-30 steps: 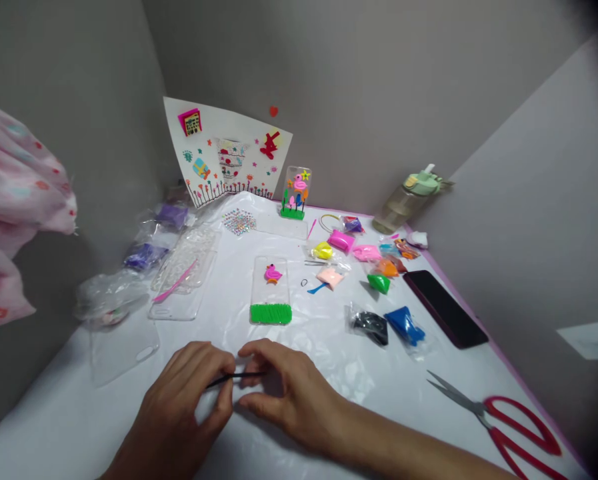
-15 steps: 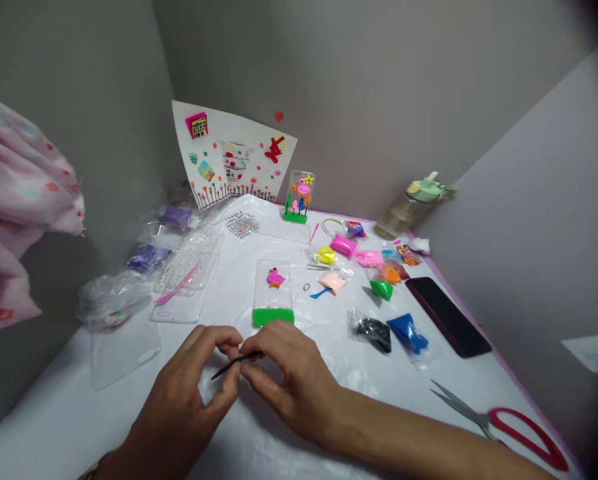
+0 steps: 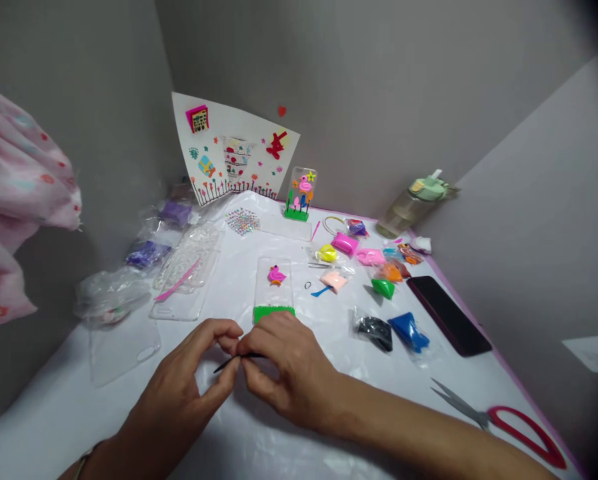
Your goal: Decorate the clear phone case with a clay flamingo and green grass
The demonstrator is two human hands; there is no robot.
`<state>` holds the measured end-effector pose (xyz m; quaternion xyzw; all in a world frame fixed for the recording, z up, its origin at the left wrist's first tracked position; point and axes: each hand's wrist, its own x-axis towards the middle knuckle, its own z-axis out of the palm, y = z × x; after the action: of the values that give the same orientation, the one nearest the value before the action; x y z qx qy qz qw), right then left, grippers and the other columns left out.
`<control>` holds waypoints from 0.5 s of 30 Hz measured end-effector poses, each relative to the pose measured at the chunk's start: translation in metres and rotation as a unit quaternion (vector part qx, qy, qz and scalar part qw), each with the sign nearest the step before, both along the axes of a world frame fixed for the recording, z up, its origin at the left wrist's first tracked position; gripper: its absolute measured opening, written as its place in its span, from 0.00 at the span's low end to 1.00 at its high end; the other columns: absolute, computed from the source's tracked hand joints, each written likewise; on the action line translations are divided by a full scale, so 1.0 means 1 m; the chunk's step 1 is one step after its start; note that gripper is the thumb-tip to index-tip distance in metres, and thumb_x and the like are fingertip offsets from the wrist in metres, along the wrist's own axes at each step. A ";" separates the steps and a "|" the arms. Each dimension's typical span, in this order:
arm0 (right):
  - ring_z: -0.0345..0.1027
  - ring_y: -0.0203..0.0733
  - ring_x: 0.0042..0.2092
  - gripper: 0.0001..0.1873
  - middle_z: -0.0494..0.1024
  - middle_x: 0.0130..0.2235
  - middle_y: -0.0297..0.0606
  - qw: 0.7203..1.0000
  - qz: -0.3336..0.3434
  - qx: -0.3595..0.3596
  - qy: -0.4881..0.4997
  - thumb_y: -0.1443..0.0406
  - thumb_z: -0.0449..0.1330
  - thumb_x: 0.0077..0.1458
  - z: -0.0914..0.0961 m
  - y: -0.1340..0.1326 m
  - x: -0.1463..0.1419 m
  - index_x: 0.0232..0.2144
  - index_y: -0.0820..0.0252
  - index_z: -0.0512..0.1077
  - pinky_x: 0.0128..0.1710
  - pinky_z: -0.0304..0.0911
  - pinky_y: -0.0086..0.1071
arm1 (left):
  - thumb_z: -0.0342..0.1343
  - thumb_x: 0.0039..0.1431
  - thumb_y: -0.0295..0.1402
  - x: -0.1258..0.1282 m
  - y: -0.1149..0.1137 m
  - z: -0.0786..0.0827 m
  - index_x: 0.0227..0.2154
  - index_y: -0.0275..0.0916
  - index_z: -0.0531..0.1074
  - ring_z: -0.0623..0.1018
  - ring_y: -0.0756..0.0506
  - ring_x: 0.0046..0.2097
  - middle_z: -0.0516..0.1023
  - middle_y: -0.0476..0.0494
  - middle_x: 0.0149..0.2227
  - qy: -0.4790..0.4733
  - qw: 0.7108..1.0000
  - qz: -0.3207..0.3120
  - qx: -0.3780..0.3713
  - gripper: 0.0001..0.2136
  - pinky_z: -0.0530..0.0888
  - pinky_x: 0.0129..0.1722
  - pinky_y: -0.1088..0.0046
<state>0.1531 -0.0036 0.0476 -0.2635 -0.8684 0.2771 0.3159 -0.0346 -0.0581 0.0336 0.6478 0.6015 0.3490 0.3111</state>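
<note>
A thin black clay strip point(image 3: 221, 367) spans between my two hands above the white table cover. My left hand point(image 3: 186, 380) pinches it between thumb and forefinger. The fingertips of my right hand point(image 3: 296, 367) close on it too, touching those of the left and hiding part of the strip. Just beyond my right hand lies a clear phone case point(image 3: 261, 287), with a pink clay duck point(image 3: 277, 275) on it and a green clay band point(image 3: 271, 312) along its near end, partly covered by my fingers.
Right of centre lie bagged black clay point(image 3: 375, 332), blue clay point(image 3: 409, 331), several other coloured packets, a phone point(image 3: 449, 313) and red-handled scissors point(image 3: 483, 417). A bottle point(image 3: 409, 207) and decorated case point(image 3: 301, 193) stand behind. Clear cases point(image 3: 123, 353) and plastic bags point(image 3: 109, 293) lie left.
My fingertips have drawn closer together on the black strip, and its right end sits lower. Both hands stay in nearly the same place, the view shifting slightly.
</note>
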 end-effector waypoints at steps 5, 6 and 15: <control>0.65 0.35 0.31 0.04 0.73 0.28 0.29 0.921 0.014 -0.377 0.097 0.71 0.61 0.48 0.004 0.009 -0.002 0.28 0.58 0.72 0.36 0.59 0.31 | 0.56 0.61 0.38 -0.002 0.002 0.003 0.41 0.51 0.72 0.81 0.45 0.43 0.81 0.53 0.39 -0.034 0.999 0.003 -0.013 0.06 0.76 0.43 0.75; 0.64 0.33 0.30 0.03 0.73 0.28 0.29 0.879 0.022 -0.462 0.120 0.70 0.62 0.47 0.004 0.011 -0.001 0.28 0.59 0.72 0.35 0.59 0.30 | 0.56 0.61 0.39 -0.002 0.002 0.004 0.39 0.50 0.73 0.82 0.46 0.42 0.81 0.53 0.37 -0.048 0.999 0.004 -0.015 0.05 0.76 0.42 0.76; 0.66 0.32 0.28 0.08 0.76 0.25 0.29 0.783 0.020 -0.594 0.184 0.65 0.69 0.45 -0.002 0.016 0.000 0.29 0.61 0.75 0.35 0.60 0.29 | 0.60 0.58 0.39 0.004 0.007 0.010 0.36 0.49 0.76 0.83 0.48 0.36 0.81 0.53 0.33 -0.128 0.991 0.013 -0.023 0.04 0.79 0.38 0.79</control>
<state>0.1534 0.0121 0.0455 -0.3258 -0.4621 0.7875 0.2453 -0.0306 -0.0506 0.0438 0.5825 0.5727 0.4190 0.3964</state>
